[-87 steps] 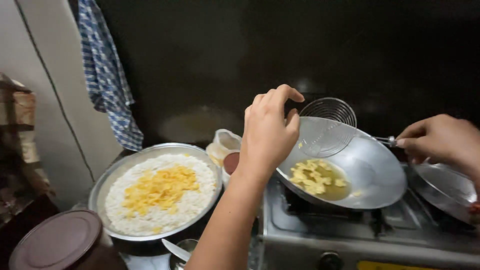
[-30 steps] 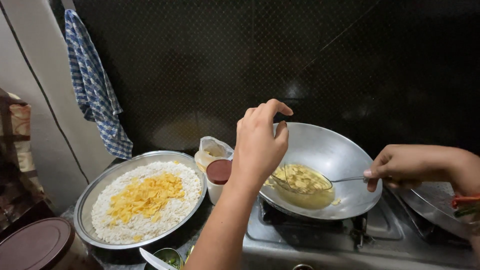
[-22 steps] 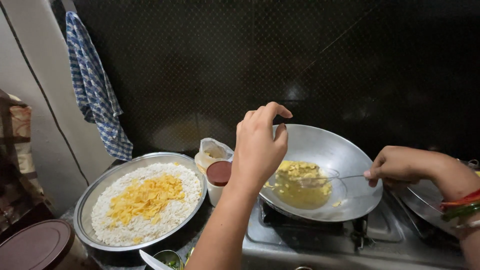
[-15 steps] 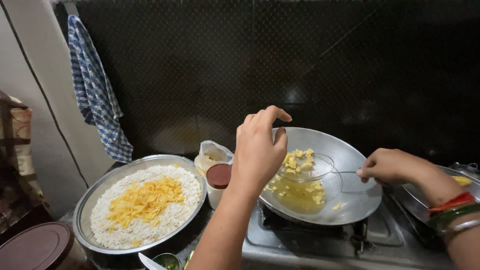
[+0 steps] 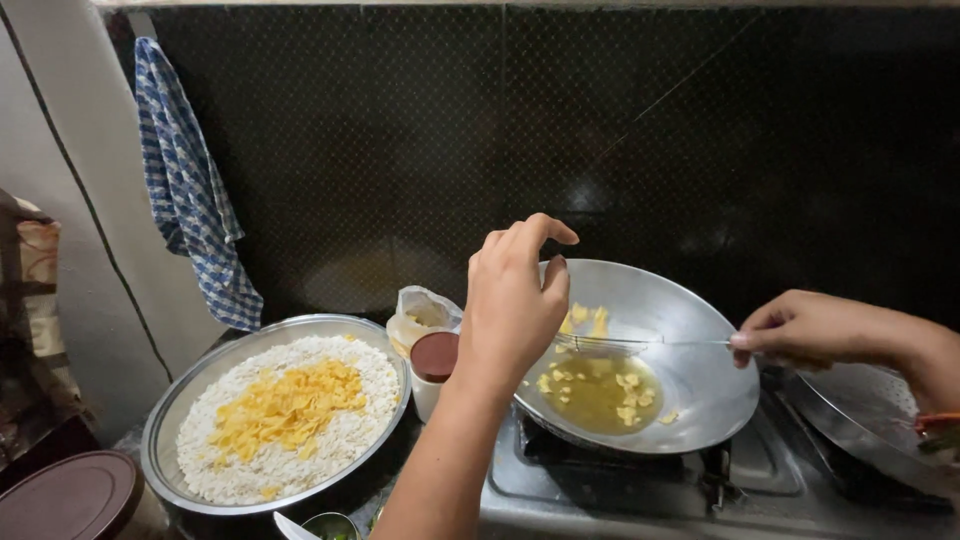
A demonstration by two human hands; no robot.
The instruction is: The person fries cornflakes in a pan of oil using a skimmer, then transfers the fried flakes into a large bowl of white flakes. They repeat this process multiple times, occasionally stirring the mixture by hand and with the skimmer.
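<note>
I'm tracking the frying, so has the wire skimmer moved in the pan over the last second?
Yes. The wire skimmer, held by the right hand, has risen out of the oil toward the pan's far wall, carrying yellow pieces.

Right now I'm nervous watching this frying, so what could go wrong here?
The left hand grips the rim of the tilted wok, close above the pooled oil; a slip could splash it. The right hand holds the wire skimmer only at its thin handle end, so the fried pieces it carries might drop back and spatter. The red-lidded jar stands right beside the wok and could be knocked.
</note>
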